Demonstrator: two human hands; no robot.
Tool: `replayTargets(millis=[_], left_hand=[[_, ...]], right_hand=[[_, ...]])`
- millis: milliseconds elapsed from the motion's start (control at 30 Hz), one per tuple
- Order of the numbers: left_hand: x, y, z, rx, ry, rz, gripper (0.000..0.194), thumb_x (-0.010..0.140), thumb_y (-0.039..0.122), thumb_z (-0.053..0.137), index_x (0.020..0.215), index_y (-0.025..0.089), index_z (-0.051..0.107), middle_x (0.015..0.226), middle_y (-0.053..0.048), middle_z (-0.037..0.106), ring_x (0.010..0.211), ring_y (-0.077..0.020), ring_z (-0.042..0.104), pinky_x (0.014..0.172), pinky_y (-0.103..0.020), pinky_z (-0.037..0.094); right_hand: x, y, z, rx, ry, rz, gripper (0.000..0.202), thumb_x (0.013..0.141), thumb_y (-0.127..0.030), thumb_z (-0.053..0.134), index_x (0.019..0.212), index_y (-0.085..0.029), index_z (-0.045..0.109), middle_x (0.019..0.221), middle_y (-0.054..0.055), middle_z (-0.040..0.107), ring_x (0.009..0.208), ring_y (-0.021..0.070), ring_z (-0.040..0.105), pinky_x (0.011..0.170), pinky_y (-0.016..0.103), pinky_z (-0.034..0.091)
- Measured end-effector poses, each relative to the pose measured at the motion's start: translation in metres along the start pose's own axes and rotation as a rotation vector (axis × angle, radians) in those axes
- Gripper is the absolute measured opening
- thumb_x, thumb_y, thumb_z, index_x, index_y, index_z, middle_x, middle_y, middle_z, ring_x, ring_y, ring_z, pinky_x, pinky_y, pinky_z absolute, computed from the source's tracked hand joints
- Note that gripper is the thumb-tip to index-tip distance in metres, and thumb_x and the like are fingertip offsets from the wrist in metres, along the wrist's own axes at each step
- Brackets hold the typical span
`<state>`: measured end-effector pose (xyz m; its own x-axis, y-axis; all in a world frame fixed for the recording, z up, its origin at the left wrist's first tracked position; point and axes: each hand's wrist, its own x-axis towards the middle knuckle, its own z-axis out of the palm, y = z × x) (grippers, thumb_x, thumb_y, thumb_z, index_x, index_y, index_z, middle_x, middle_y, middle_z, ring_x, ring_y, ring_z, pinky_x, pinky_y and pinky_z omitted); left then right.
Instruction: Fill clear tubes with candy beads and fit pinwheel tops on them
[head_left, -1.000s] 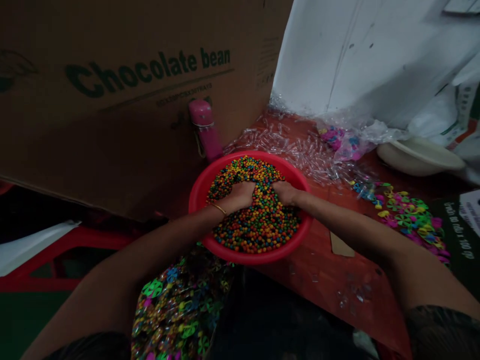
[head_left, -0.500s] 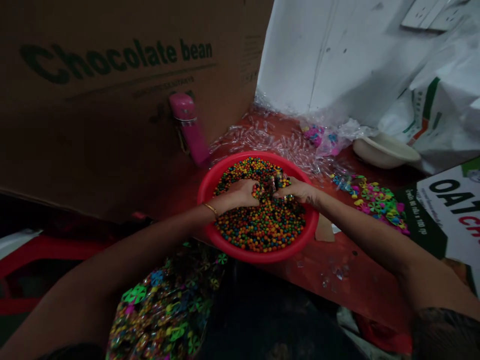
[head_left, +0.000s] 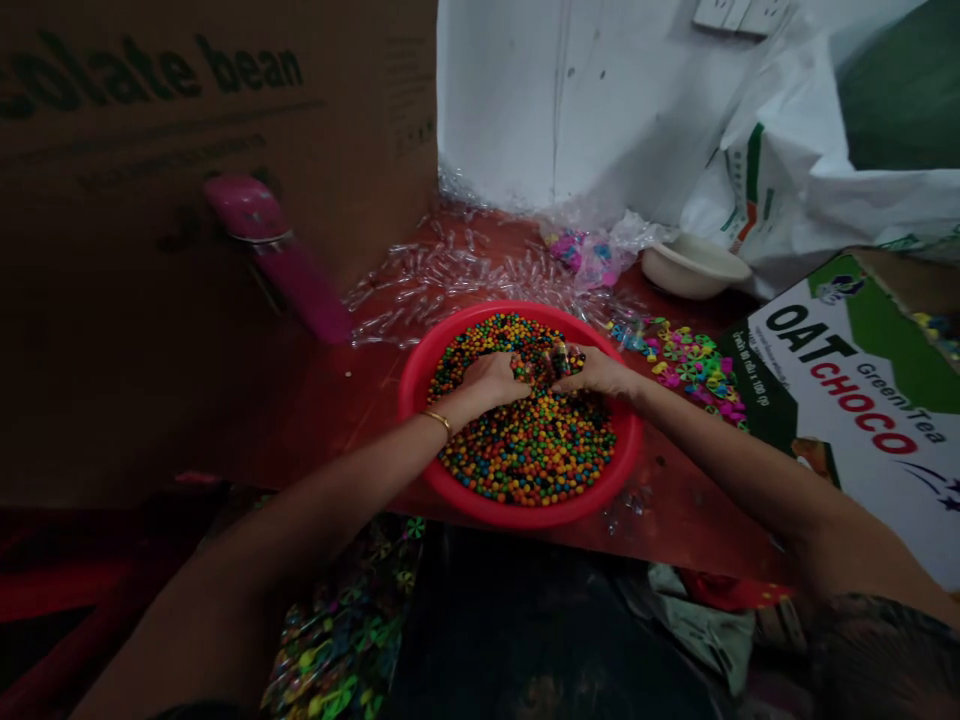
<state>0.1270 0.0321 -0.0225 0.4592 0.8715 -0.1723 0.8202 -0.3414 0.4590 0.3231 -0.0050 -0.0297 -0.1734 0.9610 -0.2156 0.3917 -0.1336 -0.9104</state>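
A red plastic basin (head_left: pixel 411 405) full of small multicoloured candy balls (head_left: pixel 525 460) stands on the red tabletop. My left hand (head_left: pixel 495 382), with a gold bracelet at the wrist, is inside the basin, its fingers curled round a handful of the candy balls. Facing it, my right hand (head_left: pixel 596 375) grips a small bunch of clear plastic tubes (head_left: pixel 556 362) just above the candy. Some tubes seem to have coloured balls in them. The two hands are close together; the fingertips are partly hidden.
A large cardboard box (head_left: pixel 360 130) with a pink strapped object (head_left: pixel 277 260) borders the left. Clear tubes (head_left: pixel 450 270) lie scattered behind the basin. Colourful plastic pieces (head_left: pixel 697 365), a pale bowl (head_left: pixel 694 268) and an OAT CHOCO box (head_left: pixel 862 400) are right. Filled items (head_left: pixel 345 620) sit below left.
The view has turned to the right, so the surroundings shift left in the picture. Both hands stay over the basin in nearly the same hold, slightly closer together.
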Motion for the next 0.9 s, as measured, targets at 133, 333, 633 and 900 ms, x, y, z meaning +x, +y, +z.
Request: replayTargets(millis=[133,333,633,900], left_hand=[[0.014,-0.003,0.0,0.026,0.096,-0.054,0.038,0.06,0.043,0.061,0.092,0.022,0.058,0.089,-0.004,0.065,0.084,-0.0243,0.061,0.068,-0.029,0.046],[0.014,-0.016,-0.01,0.143,0.206,0.101,0.067,0.061,0.054,0.063,0.116,0.018,0.05,0.116,-0.011,0.057,0.105,-0.0278,0.054,0.088,-0.036,0.044],[-0.04,-0.015,-0.022,0.354,0.277,0.304,0.048,0.081,0.043,0.046,0.123,0.018,0.047,0.136,-0.009,0.042,0.125,-0.0293,0.036,0.104,-0.044,0.03],[-0.025,-0.035,-0.015,0.295,0.126,0.395,0.034,0.082,0.019,0.036,0.103,0.022,0.063,0.099,-0.003,0.068,0.094,-0.0182,0.061,0.09,-0.033,0.043]], right_hand=[[0.013,-0.001,0.01,-0.176,0.112,-0.087,0.073,0.052,-0.033,0.077,0.117,-0.012,0.051,0.111,0.007,0.06,0.1,0.0198,0.056,0.092,0.034,0.042],[0.014,-0.005,0.005,-0.504,0.092,-0.232,0.092,0.051,-0.033,0.079,0.131,-0.01,0.04,0.131,0.015,0.046,0.119,0.0246,0.045,0.102,0.037,0.035],[-0.027,-0.018,0.001,-1.096,0.039,-0.004,0.037,0.078,-0.038,0.055,0.11,-0.02,0.059,0.107,0.008,0.063,0.096,0.023,0.058,0.073,0.029,0.044],[-0.044,-0.034,0.01,-1.377,0.001,-0.095,0.026,0.085,-0.022,0.043,0.092,-0.011,0.066,0.095,0.017,0.064,0.089,0.0264,0.06,0.064,0.03,0.044]])
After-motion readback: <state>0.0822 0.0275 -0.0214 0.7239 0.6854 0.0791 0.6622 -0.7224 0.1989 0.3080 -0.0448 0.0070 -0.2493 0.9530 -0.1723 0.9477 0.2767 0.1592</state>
